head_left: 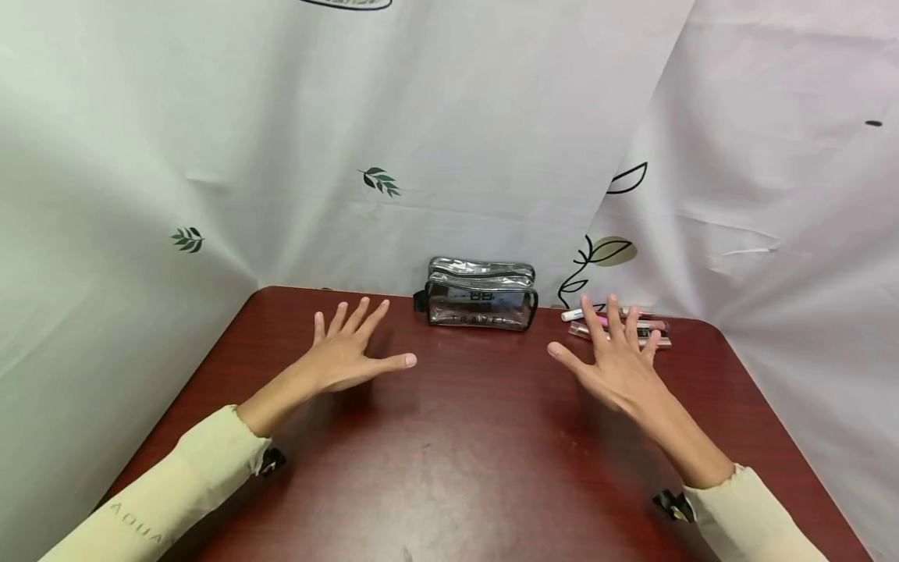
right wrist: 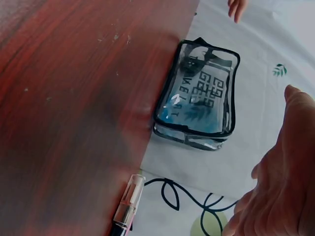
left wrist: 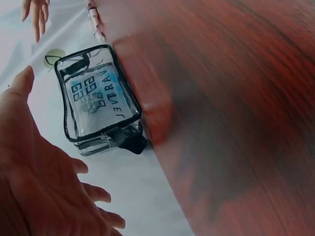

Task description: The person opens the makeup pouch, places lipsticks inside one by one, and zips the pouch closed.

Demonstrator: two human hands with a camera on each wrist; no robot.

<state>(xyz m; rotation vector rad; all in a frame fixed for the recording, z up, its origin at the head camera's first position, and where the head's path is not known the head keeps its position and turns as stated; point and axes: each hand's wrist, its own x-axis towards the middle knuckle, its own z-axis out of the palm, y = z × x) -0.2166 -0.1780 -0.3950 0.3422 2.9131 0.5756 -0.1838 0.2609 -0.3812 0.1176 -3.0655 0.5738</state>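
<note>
At ten o'clock over the table (head_left: 449, 460), your left hand (head_left: 344, 359) is released, fingers spread. At two o'clock, your right hand (head_left: 620, 375) is likewise released and spread. Its fingers partly cover a cluster of slim tubes (head_left: 659, 324) near the far edge. At twelve o'clock, between both hands and touching neither, the clear pouch (head_left: 485, 307) stands upright, black-trimmed and marked TRAVEL, before a leaf-printed sheet (head_left: 492, 156).

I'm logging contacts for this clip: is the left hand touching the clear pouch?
Apart. The head view shows a strip of red tabletop between the spread fingers of the left hand and the clear pouch.
</note>
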